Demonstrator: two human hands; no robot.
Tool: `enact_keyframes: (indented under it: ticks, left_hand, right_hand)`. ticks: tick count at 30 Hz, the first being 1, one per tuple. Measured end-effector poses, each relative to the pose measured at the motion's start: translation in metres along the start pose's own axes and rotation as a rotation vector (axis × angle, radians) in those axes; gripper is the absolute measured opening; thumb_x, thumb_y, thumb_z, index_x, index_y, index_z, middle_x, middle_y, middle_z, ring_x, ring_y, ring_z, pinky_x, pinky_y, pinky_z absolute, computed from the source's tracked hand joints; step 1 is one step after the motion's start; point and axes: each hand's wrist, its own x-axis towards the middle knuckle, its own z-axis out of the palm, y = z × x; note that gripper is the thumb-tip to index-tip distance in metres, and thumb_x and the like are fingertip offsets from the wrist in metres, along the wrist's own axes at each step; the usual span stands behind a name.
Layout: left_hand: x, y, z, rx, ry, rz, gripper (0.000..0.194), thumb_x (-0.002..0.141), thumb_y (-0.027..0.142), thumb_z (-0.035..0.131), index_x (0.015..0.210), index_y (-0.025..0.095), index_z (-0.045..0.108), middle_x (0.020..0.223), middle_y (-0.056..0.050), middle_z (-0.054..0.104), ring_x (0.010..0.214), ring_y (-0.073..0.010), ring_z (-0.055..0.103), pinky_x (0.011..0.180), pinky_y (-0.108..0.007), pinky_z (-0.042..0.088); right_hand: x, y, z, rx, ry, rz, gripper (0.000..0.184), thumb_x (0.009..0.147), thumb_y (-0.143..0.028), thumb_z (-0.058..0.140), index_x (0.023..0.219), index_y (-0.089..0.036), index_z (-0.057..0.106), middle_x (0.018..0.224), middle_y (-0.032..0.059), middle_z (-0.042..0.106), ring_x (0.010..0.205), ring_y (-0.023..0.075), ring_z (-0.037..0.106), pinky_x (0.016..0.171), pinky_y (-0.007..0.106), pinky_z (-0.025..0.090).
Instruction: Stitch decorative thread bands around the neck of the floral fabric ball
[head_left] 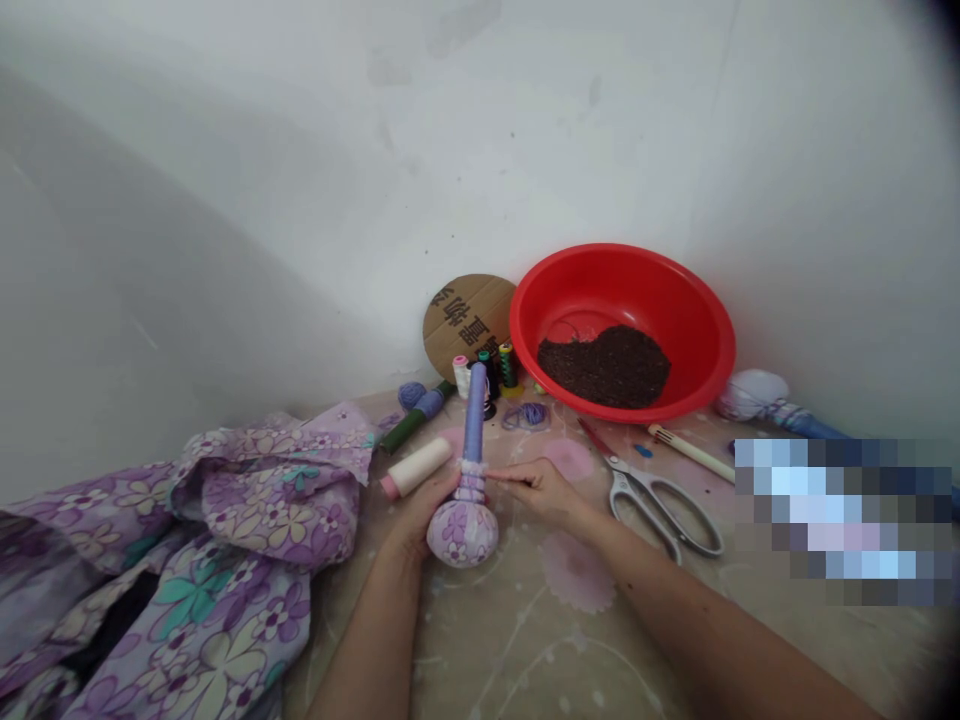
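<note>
In the head view a cloth-headed mallet [463, 532] stands with its round floral head at the bottom. Its lilac-wrapped handle [477, 415] points up, and the gathered cloth at the neck is bound with thread. My left hand [420, 515] is closed around the head and neck from the left; some of its fingers are hidden behind. From the right, my right hand [546, 490] reaches its outstretched index finger to the bound neck, the other fingers curled. Beside my left hand lies a white thread cone [420, 468] with a pink end.
Purple floral cloth [255, 520] is heaped at left. Scissors [660, 500] lie right of my right hand. A red basin [724, 350] with dark grains stands behind, near a cardboard disc [457, 320], small spools [508, 368] and purple yarn [534, 413]. Another round-headed mallet [754, 393] lies at right.
</note>
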Motion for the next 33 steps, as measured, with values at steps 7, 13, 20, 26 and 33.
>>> enact_keyframes:
  ticks: [7,13,20,26,33]
  left_hand:
    - [0.0,0.0,0.0,0.0,0.022,-0.003,0.026,0.071,0.033,0.07,0.082,0.01,0.064,0.064,-0.008,0.066,0.059,-0.0162,0.064,0.058,-0.027,0.05]
    - [0.0,0.0,0.001,-0.017,-0.01,0.006,0.027,0.07,0.031,0.071,0.085,0.009,0.064,0.067,-0.008,0.065,0.06,-0.0155,0.063,0.058,-0.026,0.05]
    - [-0.001,0.0,0.002,0.002,0.022,-0.002,0.024,0.071,0.032,0.069,0.084,0.012,0.063,0.065,-0.003,0.064,0.06,-0.015,0.061,0.061,-0.025,0.048]
    - [0.0,-0.002,0.001,0.003,0.026,0.008,0.024,0.075,0.033,0.065,0.087,0.012,0.062,0.068,-0.004,0.067,0.062,-0.0164,0.062,0.063,-0.028,0.049]
    - [0.0,-0.002,0.001,0.02,0.016,0.002,0.026,0.075,0.032,0.066,0.088,0.01,0.064,0.069,-0.007,0.068,0.061,-0.017,0.063,0.061,-0.028,0.049]
  right_hand:
    - [0.0,0.007,0.006,0.045,0.064,0.006,0.035,0.079,-0.039,0.059,0.105,-0.019,0.07,0.103,0.0063,0.071,0.089,0.0257,0.069,0.08,0.041,0.054]
    - [0.002,0.009,0.01,0.054,0.126,0.007,0.031,0.078,-0.037,0.059,0.098,-0.018,0.073,0.098,0.0079,0.073,0.087,0.0256,0.069,0.079,0.041,0.055]
    - [0.002,0.006,0.008,0.047,0.092,0.022,0.031,0.078,-0.035,0.058,0.102,-0.02,0.072,0.1,0.0053,0.072,0.087,0.0256,0.069,0.078,0.041,0.054]
    - [-0.001,-0.003,0.001,0.05,0.011,0.01,0.035,0.08,-0.041,0.059,0.107,-0.02,0.07,0.105,0.0054,0.07,0.092,0.0262,0.067,0.084,0.04,0.052]
    - [0.0,-0.003,-0.002,0.066,-0.025,0.035,0.038,0.079,-0.047,0.059,0.106,-0.022,0.07,0.102,0.0054,0.072,0.09,0.025,0.068,0.081,0.04,0.054]
